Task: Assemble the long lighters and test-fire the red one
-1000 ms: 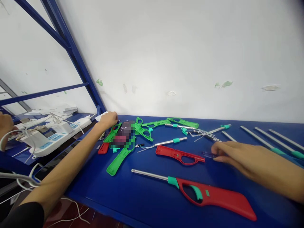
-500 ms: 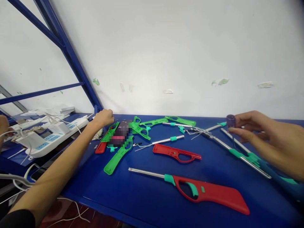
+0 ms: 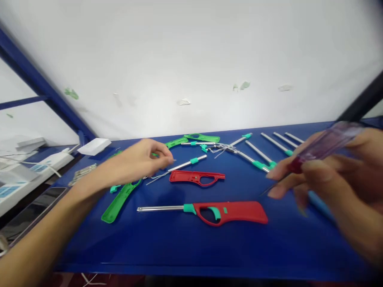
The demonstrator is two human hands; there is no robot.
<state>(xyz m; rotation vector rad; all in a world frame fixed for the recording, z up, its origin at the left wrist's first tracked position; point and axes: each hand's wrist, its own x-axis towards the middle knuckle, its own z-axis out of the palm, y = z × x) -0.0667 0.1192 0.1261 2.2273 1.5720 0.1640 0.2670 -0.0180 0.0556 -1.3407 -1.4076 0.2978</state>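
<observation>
My right hand [image 3: 344,175], blurred, is closed around a screwdriver [image 3: 324,145] with a clear purple handle; its thin shaft points down and left. My left hand [image 3: 146,159] hovers over the left-middle of the table, thumb and fingers pinched together. Whatever sits at those fingertips is too small to name. Below both hands lies a red gas lighter [image 3: 239,211] with a metal barrel and teal trigger, barrel to the left. Behind it rests an open red handle half [image 3: 187,176]. A green handle half [image 3: 118,203] lies under my left forearm.
Metal lighter tubes [image 3: 272,142] with teal collars lie at the right, some tangled in wires [image 3: 223,148]. More green shells [image 3: 203,138] are near the wall. At far left stand a white power strip [image 3: 50,163], a white box [image 3: 94,146] and a dark phone-like slab [image 3: 32,215].
My left hand has come away from the far left side toward the middle, now pinched. My right hand has moved nearer, tilting the screwdriver. The view has shifted right.
</observation>
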